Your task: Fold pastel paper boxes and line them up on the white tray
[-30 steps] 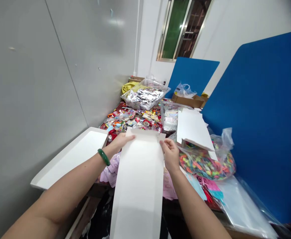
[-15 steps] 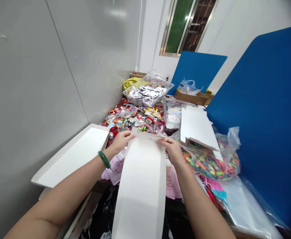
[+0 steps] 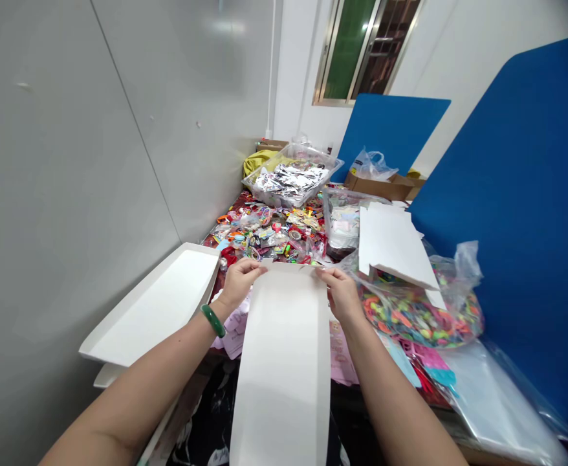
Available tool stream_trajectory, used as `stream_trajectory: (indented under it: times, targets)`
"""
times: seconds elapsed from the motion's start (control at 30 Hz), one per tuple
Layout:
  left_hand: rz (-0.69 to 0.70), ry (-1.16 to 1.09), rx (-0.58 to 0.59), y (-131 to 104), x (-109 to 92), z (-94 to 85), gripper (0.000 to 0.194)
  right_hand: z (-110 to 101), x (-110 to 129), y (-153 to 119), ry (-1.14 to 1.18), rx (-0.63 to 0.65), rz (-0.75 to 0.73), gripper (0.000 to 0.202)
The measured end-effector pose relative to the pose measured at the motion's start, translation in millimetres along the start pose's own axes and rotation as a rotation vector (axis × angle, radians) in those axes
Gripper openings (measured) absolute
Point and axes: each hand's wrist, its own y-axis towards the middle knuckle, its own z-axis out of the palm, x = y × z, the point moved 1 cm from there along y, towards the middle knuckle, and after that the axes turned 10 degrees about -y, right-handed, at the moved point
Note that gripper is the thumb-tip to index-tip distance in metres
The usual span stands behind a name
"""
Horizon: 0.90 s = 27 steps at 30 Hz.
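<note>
A long white cardboard box (image 3: 284, 349) with low raised sides stretches from the far end of my reach down to the bottom of the view. My left hand (image 3: 239, 281), with a green bangle (image 3: 213, 321) on the wrist, pinches its far left corner. At the far right corner, the fingers of my right hand (image 3: 341, 291) are closed on the end flap. Pink printed cards (image 3: 342, 356) lie under the box on both sides. To the left rests another white cardboard tray (image 3: 152, 307), stacked on a further white piece.
Small colourful trinkets (image 3: 279, 230) cover the table behind the box. Beyond stands a clear bin (image 3: 291, 181) of white pieces. A flat white carton (image 3: 395, 243) lies over a bag of bright bits (image 3: 420, 317) at right. A grey wall (image 3: 94, 194) and blue panel (image 3: 517, 194) flank the table.
The small flap standing up at the box's far left corner is now folded down under my left fingers. The whole scene has shifted slightly right in the view.
</note>
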Motion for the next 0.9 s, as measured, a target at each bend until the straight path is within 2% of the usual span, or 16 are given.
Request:
stream_trajectory:
  times: [0.13, 0.2, 0.4, 0.53, 0.6, 0.73, 0.9]
  targets:
    - [0.085, 0.021, 0.016, -9.0, 0.4, -2.2, 0.007, -0.4, -1.4, -1.1, -0.022, 0.027, 0.011, 0.026]
    - [0.118, 0.029, 0.026, -12.2, -0.8, -1.9, 0.008, -0.2, -2.7, -0.8, 0.01, 0.04, 0.02, 0.028]
    - [0.11, 0.014, -0.022, -9.8, 0.4, 0.8, 0.009, -0.7, -8.2, 4.0, 0.091, 0.047, 0.027, 0.032]
    - [0.115, 0.0, 0.079, -10.7, -3.1, -1.8, 0.005, -3.6, -9.3, 4.4, 0.041, 0.041, 0.017, 0.03]
    - [0.11, -0.009, 0.088, -12.2, -4.0, -3.2, 0.008, -3.7, -9.2, 3.5, 0.05, 0.047, 0.022, 0.031]
    - [0.047, -0.054, 0.018, -12.7, -2.3, -3.9, 0.012, -2.5, -9.5, 2.6, 0.1, 0.029, 0.004, 0.031]
    - [-0.167, -0.141, 0.095, -1.7, -1.6, -1.2, 0.005, -1.9, -8.2, 5.2, -0.073, 0.103, -0.099, 0.029]
